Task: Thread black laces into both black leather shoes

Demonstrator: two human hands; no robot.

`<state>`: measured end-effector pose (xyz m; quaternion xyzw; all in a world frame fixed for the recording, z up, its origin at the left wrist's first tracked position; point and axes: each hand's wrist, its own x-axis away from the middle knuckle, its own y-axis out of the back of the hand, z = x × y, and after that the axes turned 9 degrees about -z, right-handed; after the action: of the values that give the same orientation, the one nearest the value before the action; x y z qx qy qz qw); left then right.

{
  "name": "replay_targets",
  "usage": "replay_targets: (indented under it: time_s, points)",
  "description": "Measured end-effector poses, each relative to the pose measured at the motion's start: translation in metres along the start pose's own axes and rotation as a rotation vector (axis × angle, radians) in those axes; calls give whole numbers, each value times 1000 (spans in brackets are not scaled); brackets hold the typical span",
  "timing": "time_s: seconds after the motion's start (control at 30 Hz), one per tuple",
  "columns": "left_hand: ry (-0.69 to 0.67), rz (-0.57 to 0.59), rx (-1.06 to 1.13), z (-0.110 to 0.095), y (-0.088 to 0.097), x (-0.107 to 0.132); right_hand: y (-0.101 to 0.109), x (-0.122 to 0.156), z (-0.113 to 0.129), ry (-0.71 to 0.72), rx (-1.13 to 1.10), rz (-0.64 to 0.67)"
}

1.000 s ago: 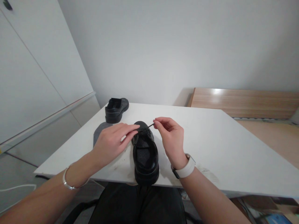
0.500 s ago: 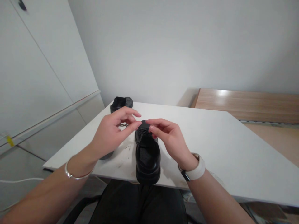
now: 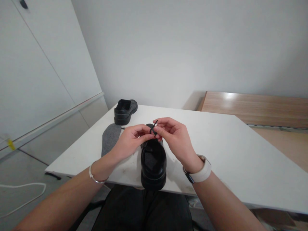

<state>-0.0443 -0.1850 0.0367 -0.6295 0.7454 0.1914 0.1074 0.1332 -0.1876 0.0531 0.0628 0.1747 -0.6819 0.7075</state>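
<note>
A black shoe (image 3: 153, 163) stands on the white table (image 3: 216, 150) near its front edge, heel toward me. Both hands meet just above its laces. My left hand (image 3: 132, 141) pinches the black shoelace (image 3: 153, 127) with thumb and forefinger. My right hand (image 3: 174, 136) pinches the same lace from the other side, a short end sticking up between the fingertips. A metal bracelet is on my left wrist, and a white-strapped watch is on my right.
A second black shoe (image 3: 125, 110) sits at the table's far left corner. A grey insole (image 3: 110, 138) lies flat left of my hands. A wooden surface (image 3: 255, 107) runs behind the table on the right. A white cable (image 3: 24, 200) lies on the floor at left.
My hands have come lower and closer together over the shoe, now pinching the lace between them. The grey insole, hidden by my left hand before, shows again.
</note>
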Motion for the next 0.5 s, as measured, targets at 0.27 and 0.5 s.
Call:
replay_targets:
  time_s: [0.27,0.5]
  points:
    - [124,-27,-2,3,-2,-1,24,11,-23,99,175,-259]
    - [-23,72,-250,-18,-8,-2,-5,25,11,332,207,-29]
